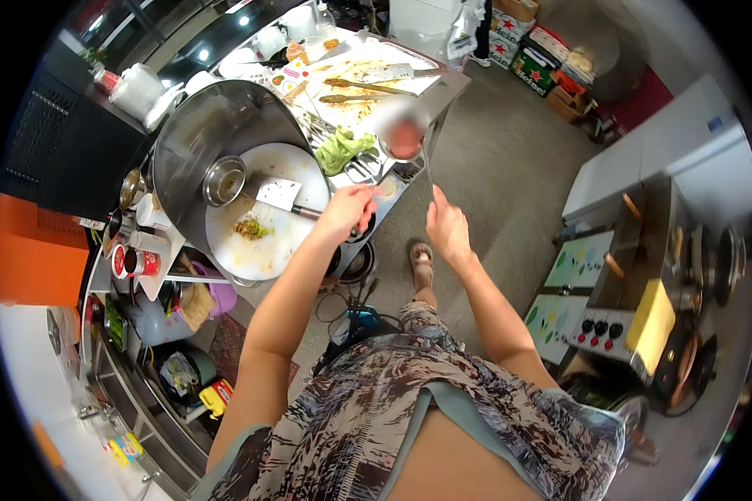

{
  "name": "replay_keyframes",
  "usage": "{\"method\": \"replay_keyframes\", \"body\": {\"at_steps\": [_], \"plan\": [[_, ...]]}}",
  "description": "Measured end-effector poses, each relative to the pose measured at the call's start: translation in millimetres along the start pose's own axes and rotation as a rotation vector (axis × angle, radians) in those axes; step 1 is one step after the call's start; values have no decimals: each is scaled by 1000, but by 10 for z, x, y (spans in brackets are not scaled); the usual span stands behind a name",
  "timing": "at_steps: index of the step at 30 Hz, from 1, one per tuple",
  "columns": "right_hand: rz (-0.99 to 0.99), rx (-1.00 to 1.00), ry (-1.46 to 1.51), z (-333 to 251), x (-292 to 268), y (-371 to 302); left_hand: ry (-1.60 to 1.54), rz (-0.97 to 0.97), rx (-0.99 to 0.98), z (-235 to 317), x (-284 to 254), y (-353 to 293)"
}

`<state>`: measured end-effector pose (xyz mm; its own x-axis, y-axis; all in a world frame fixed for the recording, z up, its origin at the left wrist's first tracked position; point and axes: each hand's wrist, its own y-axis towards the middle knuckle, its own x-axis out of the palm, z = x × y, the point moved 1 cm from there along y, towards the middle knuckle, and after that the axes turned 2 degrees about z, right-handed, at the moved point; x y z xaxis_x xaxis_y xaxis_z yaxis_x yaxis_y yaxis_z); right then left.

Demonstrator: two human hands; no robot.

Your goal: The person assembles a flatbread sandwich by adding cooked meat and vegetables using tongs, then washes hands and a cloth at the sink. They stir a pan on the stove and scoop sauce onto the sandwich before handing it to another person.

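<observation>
My left hand [349,212] is closed around the dark handle of a broad-bladed cleaver [278,193]. The blade lies flat over a round white chopping board [288,250]. On that board are a small heap of chopped green and brown food [252,227] and a round metal bowl [224,181]. Fingers wrapped, my right hand [449,227] grips the thin metal handle of a ladle-like utensil [427,171]. Its round end is raised by the table's corner; a reddish blur there hides any contents. Green leafy vegetable [342,150] lies near both hands, beside metal forks or tongs [363,171].
A tall curved metal guard [180,142] surrounds the board's far side. Brushes [368,86] lie on a stained white tray [384,58]. Red-labelled jars [142,262] stand at the left. A cooker with knobs [602,330] is on the right, boxes [533,68] far right, cables [338,301] below the table.
</observation>
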<state>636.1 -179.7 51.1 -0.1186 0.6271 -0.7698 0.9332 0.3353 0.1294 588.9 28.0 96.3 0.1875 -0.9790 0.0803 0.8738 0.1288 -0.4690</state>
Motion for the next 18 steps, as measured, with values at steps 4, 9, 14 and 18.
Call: {"method": "replay_keyframes", "body": {"at_steps": [4, 9, 14, 18], "plan": [[-46, -53, 64, 91, 193, 1359, -7, 85, 52, 465, -189, 1074], [-89, -166, 17, 509, 514, 2826, -121, 158, -27, 846, -206, 2327], [-253, -232, -20, 777, 713, 3485, -169, 260, -138, 768, -253, 2917], [-383, -229, 16, 747, 831, 3476, -291, 323, -229, 672, -376, 2778]]}}
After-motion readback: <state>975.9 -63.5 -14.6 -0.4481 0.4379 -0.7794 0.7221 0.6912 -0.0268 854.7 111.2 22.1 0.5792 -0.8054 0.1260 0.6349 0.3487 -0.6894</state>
